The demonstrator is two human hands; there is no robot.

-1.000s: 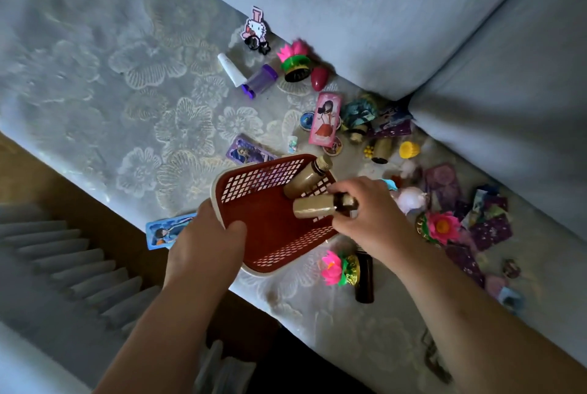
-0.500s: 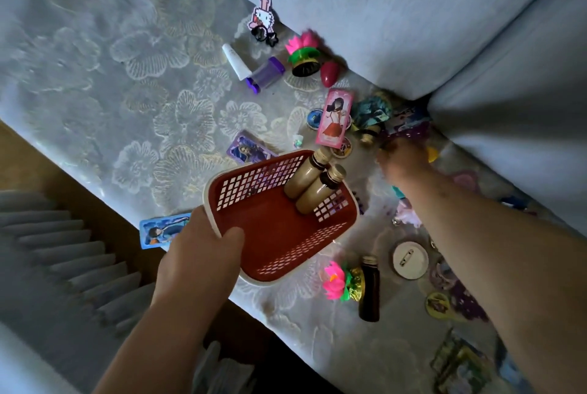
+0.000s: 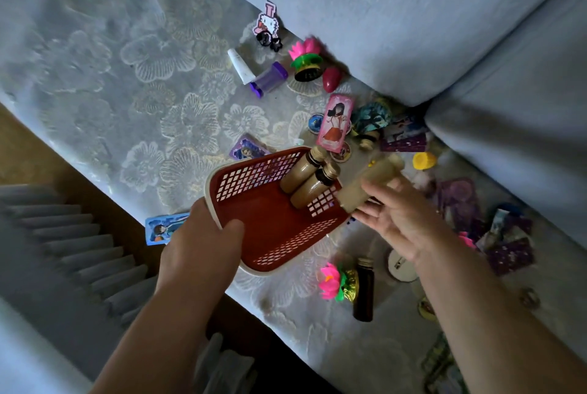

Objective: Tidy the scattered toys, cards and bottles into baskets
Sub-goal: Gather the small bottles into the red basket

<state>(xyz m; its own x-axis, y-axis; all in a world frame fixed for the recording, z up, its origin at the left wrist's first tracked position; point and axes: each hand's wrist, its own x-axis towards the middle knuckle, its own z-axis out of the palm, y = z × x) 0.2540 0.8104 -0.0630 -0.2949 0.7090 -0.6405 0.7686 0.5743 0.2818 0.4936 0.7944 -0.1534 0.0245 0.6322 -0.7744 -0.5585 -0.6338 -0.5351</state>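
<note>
Your left hand [image 3: 203, 244] grips the near rim of the red basket [image 3: 270, 234], thumb curled inside. Your right hand [image 3: 400, 218] holds a tan bottle [image 3: 371, 176] in its fingers [image 3: 365, 212] just beside the basket's right edge. Two more bottles [image 3: 301, 171] lie inside it.

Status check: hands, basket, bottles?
Left hand grips red basket rim. Right hand holds tan bottle at basket's edge. Two bottles inside. Path unobstructed.
</note>
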